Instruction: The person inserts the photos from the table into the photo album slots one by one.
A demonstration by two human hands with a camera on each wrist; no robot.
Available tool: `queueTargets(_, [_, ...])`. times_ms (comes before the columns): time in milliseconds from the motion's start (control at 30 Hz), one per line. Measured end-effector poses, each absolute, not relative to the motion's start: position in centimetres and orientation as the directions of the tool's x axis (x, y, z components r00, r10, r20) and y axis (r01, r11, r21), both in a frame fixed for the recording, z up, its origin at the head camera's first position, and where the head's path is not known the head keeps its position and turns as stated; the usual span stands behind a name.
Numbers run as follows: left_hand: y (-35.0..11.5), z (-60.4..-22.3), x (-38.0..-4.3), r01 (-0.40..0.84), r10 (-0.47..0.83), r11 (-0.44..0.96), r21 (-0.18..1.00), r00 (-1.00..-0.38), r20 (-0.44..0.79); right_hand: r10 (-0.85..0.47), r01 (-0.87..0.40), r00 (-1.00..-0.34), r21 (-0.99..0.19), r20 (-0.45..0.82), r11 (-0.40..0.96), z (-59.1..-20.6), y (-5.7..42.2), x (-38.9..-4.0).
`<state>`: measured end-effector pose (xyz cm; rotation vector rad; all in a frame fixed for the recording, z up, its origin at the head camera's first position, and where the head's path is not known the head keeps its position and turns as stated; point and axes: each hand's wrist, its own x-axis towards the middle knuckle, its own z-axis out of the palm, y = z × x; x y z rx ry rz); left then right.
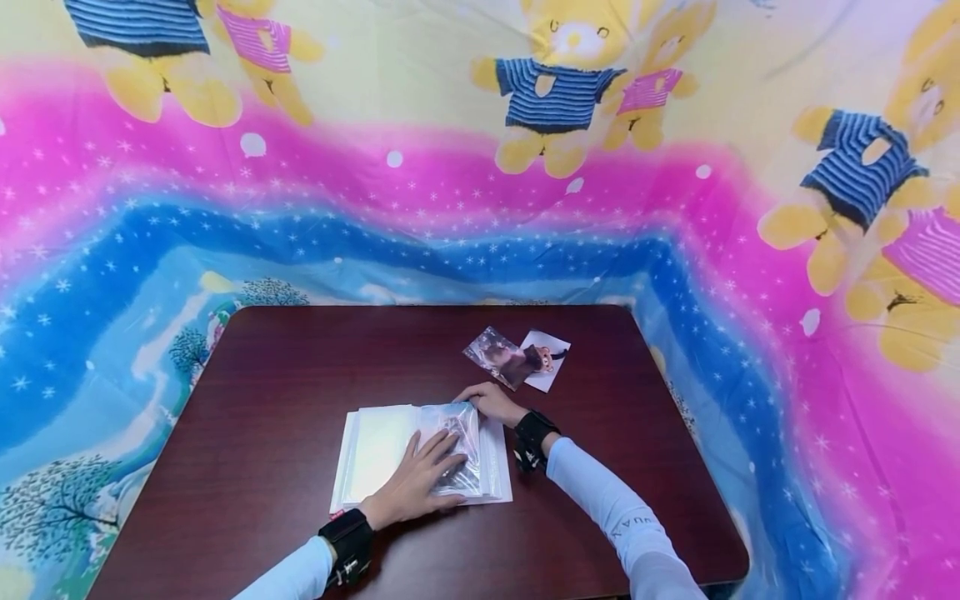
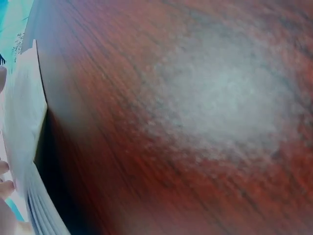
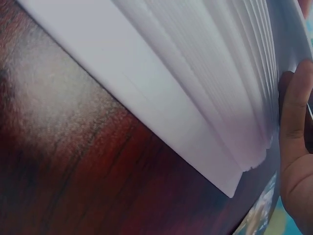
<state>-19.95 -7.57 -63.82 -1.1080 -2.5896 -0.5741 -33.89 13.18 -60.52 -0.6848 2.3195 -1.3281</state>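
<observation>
A white photo album (image 1: 378, 450) lies spread on the table, with a clear plastic sleeve (image 1: 468, 467) on its right-hand page. Inside the sleeve is a picture, mostly covered by my left hand (image 1: 420, 479), which rests on it with fingers spread. At the page's top right corner, my right hand (image 1: 491, 402) pinches the edge of the album page. In the right wrist view, its thumb (image 3: 296, 110) lies along that page, beside a fanned stack of white pages (image 3: 210, 73). The left wrist view catches only the album's edge (image 2: 24, 107) and some fingertips.
Beyond the right hand, a glossy dark photo (image 1: 498, 357) partly overlaps a white picture with a cartoon bear (image 1: 546, 360). The dark red wooden table (image 1: 285, 367) has a printed cloth (image 1: 450, 192) hanging behind and along its sides.
</observation>
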Motion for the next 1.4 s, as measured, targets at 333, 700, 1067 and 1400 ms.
queueTargets(333, [-7.2,-60.6,-20.5,0.529,0.408,0.528,0.664,-0.844,0.348,-0.532,-0.033,-0.843,-0.98,-0.079,0.198,-58.7,11.5,-31.6])
queueTargets(700, [-10.7,-55.7,-22.3,0.218,0.024,0.343,0.914,-0.974,0.224,-0.685,0.057,-0.728,-0.998,-0.026,-0.022,-57.1,6.6,-27.0])
queueTargets(1067, [-14.8,-56.6,-22.5,0.178,-0.135,0.5,0.848,-0.951,0.279,-0.808,-0.558,-0.577,-0.78,0.118,0.285,-59.4,5.3,-25.4])
queueTargets(1400, [-16.5,-58.9,-22.3,0.001,-0.208,0.609,0.793,-0.965,0.16,-0.792,-0.602,-0.606,-0.694,0.076,0.394,-60.7,7.2,-25.9])
